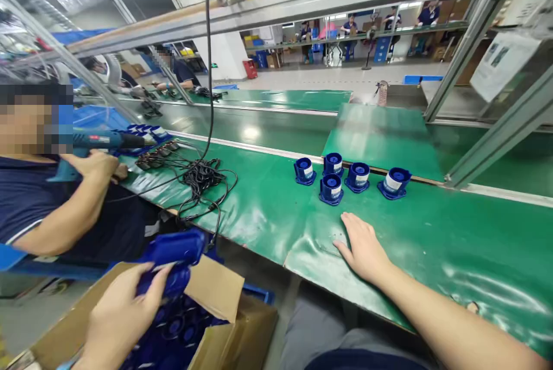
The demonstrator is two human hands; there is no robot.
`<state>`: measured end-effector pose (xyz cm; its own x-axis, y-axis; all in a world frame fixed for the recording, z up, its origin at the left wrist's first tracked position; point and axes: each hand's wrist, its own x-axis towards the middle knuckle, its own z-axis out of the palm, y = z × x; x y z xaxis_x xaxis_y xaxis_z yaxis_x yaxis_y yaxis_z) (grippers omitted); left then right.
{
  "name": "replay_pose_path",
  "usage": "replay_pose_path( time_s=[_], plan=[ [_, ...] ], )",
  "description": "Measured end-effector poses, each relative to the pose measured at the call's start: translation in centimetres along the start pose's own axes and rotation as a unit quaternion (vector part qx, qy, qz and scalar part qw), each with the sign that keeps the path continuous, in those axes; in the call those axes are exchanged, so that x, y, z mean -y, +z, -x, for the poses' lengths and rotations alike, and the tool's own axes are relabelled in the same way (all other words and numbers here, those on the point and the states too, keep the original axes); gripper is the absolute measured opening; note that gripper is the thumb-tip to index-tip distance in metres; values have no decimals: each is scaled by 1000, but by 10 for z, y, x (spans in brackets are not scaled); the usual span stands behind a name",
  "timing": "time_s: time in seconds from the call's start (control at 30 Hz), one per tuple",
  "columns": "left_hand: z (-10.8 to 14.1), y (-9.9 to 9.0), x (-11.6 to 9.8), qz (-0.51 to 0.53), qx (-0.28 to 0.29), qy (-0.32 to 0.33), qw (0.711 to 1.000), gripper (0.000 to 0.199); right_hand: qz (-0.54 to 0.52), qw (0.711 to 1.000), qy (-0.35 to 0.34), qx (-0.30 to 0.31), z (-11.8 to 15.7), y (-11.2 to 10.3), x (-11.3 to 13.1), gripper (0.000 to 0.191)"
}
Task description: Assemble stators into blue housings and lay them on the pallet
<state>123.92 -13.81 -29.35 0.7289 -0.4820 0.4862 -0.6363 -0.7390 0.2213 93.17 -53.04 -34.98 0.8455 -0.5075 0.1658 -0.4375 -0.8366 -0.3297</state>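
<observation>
My left hand (123,306) is closed on a blue plastic housing (179,252), slightly blurred, above an opened cardboard box (254,324). More blue plastic housings (185,329) fill the box. My right hand (365,246) lies on the green tabletop (268,237) with its fingers stretched out and nothing in it. Just beyond its fingertips, several blue housings with white labels (332,188) stand upright in a loose group.
To the left, a co-worker (82,203) holds a blue-green power tool (103,140). Tangled black cables (203,180) lie on the bench between us, and one hangs from above. A metal post (505,128) rises at the right, and a frame rail crosses overhead.
</observation>
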Motion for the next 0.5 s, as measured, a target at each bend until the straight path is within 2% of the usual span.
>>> replay_pose_path(
  time_s=[0.03, 0.1, 0.17, 0.27, 0.37, 0.5],
  plan=[
    [-14, 3, -29, 17, -16, 18, 1000, 41, -7, 1000, 1, 8, 1, -3, -3, 65],
    [-46, 16, -88, 40, 8, 66, 997, 39, -21, 1000, 0, 22, 4, -10, -9, 62],
    [-78, 37, -143, 25, 77, 83, 993, 39, -41, 999, -2, 30, 6, -19, -16, 59],
    [-120, 75, -213, -63, 164, 61, 983, 33, -69, 997, -1, 36, 7, -30, -23, 56],
    [-152, 113, -263, -132, 190, 55, 971, 29, -80, 996, 6, 37, 7, -37, -27, 55],
    [-178, 150, -303, -142, 152, 49, 977, 34, -83, 996, 7, 28, 6, -38, -33, 51]
  ],
)
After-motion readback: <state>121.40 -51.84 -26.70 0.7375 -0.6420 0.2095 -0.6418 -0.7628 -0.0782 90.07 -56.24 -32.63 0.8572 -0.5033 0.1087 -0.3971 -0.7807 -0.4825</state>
